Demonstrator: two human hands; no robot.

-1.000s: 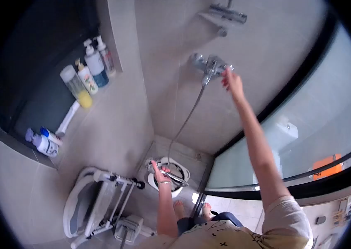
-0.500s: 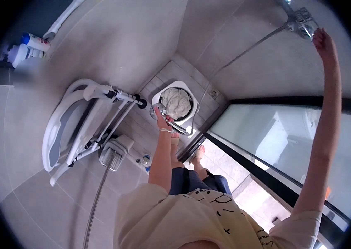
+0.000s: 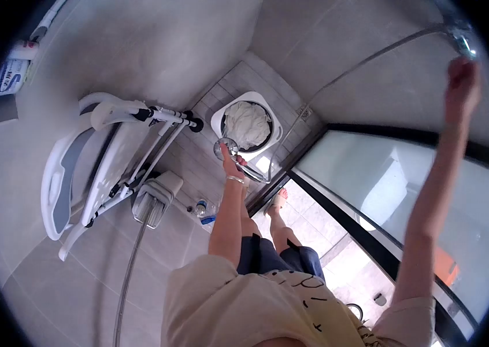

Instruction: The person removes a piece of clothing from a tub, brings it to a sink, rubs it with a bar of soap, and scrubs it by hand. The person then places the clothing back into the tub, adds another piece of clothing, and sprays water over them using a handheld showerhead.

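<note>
My left hand (image 3: 233, 166) is closed around a chrome shower head (image 3: 225, 149), just over the near-left rim of a white basin (image 3: 276, 128). Crumpled pale cloth (image 3: 247, 124) fills the basin. No water stream is visible. A metal hose (image 3: 366, 59) loops from the shower head up to the wall tap (image 3: 459, 36) at top right. My right hand (image 3: 463, 84) is raised right beside that tap with its fingers curled in. It is somewhat blurred, and I cannot tell whether it touches the tap lever.
A folded white-and-grey chair frame (image 3: 97, 173) leans at the left wall, beside a long-handled mop with a squeeze head (image 3: 155, 202). Bottles (image 3: 10, 75) sit on a ledge at upper left. A black-framed glass door (image 3: 371, 173) stands right; a floor drain (image 3: 304, 113) lies beyond the basin.
The view has shifted, so the basin appears higher and the tap farther right. My right hand sits lower relative to the tap. My left hand still holds the shower head.
</note>
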